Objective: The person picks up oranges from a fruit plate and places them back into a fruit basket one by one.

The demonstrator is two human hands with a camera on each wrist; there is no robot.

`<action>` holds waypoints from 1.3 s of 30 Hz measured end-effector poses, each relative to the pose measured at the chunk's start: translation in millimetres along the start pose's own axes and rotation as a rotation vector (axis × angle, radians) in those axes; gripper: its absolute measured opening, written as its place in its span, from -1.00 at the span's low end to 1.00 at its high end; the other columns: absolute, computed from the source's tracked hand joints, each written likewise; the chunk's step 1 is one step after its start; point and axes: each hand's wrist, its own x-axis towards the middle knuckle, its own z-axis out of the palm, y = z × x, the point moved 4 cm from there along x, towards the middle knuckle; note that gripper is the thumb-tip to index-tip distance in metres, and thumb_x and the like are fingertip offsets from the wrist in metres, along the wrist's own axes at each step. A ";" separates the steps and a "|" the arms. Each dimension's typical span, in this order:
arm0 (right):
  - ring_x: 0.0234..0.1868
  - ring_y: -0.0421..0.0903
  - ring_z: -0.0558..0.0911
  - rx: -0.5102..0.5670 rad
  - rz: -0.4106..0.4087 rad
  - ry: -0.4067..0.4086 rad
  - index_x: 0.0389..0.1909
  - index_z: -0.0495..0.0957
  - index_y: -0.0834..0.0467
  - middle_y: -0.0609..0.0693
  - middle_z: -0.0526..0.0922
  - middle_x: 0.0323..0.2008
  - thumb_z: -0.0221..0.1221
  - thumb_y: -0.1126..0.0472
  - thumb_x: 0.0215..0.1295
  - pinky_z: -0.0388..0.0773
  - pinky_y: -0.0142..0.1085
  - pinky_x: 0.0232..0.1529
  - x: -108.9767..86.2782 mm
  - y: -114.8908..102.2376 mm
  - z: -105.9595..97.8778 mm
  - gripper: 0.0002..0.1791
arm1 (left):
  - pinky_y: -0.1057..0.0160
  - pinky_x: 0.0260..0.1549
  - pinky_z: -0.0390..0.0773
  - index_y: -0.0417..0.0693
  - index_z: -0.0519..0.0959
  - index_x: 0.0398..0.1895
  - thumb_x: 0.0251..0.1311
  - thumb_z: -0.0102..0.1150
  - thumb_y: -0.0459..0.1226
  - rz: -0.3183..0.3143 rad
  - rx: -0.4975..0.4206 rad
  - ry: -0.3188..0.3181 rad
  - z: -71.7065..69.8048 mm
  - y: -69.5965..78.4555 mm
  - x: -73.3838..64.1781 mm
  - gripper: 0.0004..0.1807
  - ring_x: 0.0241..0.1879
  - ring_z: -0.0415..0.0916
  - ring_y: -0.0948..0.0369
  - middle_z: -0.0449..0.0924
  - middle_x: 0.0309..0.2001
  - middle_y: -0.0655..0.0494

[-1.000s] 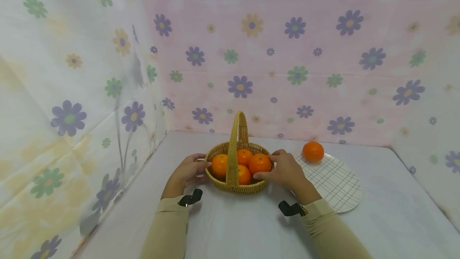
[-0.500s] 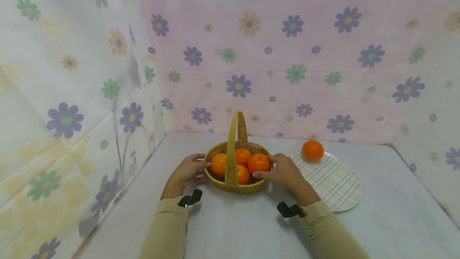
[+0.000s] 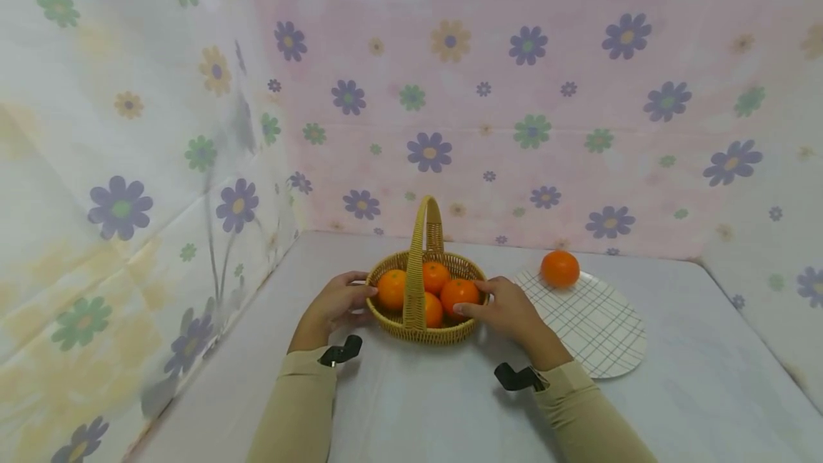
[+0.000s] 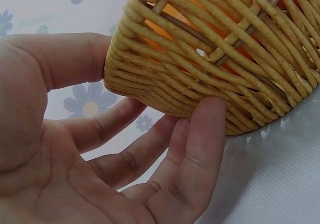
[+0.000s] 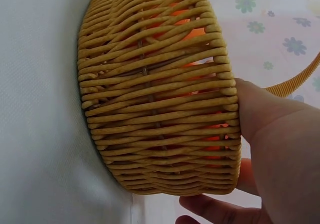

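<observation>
A yellow wicker basket (image 3: pixel 418 334) with a tall arched handle stands on the table, holding several oranges (image 3: pixel 392 290). My left hand (image 3: pixel 334 309) grips its left end. In the left wrist view, the left thumb (image 4: pixel 75 59) is at the rim and the fingers (image 4: pixel 205 144) reach under the woven side. At the right end my right hand (image 3: pixel 511 309) holds the rim, its thumb over the inside by the rightmost orange (image 3: pixel 460 296). The right wrist view shows the woven wall (image 5: pixel 160 104) close up, with the right fingers (image 5: pixel 215 209) by its far end.
To the right lies a white oval plate (image 3: pixel 598 327) with a dark grid pattern. A single orange (image 3: pixel 560 269) sits at its far left edge. The table (image 3: pixel 411 406) has a white cover, and flowered cloth walls (image 3: pixel 489 127) rise behind and at the sides.
Inside the basket, the rightmost orange has shifted slightly left, away from the right rim, and the front one a little left too. Both hands and the basket stay almost in place.
</observation>
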 end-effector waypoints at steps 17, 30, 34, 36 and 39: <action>0.21 0.14 0.58 0.004 0.012 0.005 0.23 0.67 0.07 0.15 0.64 0.19 0.38 -0.38 0.14 0.54 0.11 0.25 -0.7 0.6 -3.8 -0.22 | -0.09 0.02 0.72 -0.11 0.45 0.37 0.24 0.39 -0.24 0.005 0.016 -0.002 0.0 -2.4 1.4 -0.37 0.01 0.69 0.02 0.59 0.23 -0.21; 0.32 0.20 0.53 0.066 -0.090 0.048 0.12 0.74 -0.04 0.13 0.63 0.22 0.40 -0.17 0.24 0.46 0.22 0.32 3.0 9.6 -19.3 -0.52 | -0.07 0.02 0.73 -0.10 0.43 0.39 0.24 0.39 -0.23 -0.003 0.016 0.006 -2.9 1.6 -0.4 -0.35 0.00 0.69 0.02 0.58 0.25 -0.21; 0.34 0.20 0.51 0.044 -0.094 0.086 0.09 0.74 -0.05 0.13 0.61 0.23 0.38 -0.10 0.29 0.45 0.23 0.34 3.3 13.6 -25.7 -0.60 | -0.06 0.02 0.73 -0.09 0.43 0.39 0.24 0.39 -0.22 -0.004 0.017 0.007 -2.0 1.2 0.2 -0.35 0.01 0.69 0.01 0.60 0.22 -0.20; 0.35 0.21 0.49 0.024 -0.092 0.116 0.11 0.73 -0.01 0.15 0.58 0.25 0.37 -0.05 0.32 0.42 0.24 0.36 2.5 16.4 -30.1 -0.61 | -0.07 0.02 0.73 -0.10 0.42 0.39 0.25 0.38 -0.23 -0.002 0.020 0.005 -1.2 0.7 0.1 -0.35 0.00 0.69 0.02 0.62 0.20 -0.21; 0.36 0.22 0.47 -0.027 -0.083 0.178 0.12 0.70 0.04 0.18 0.53 0.29 0.35 0.02 0.34 0.40 0.23 0.40 2.8 21.9 -38.3 -0.63 | -0.09 0.04 0.72 -0.11 0.42 0.39 0.25 0.38 -0.24 0.000 0.009 -0.001 -0.2 -0.5 1.0 -0.36 -0.02 0.69 0.03 0.62 0.20 -0.22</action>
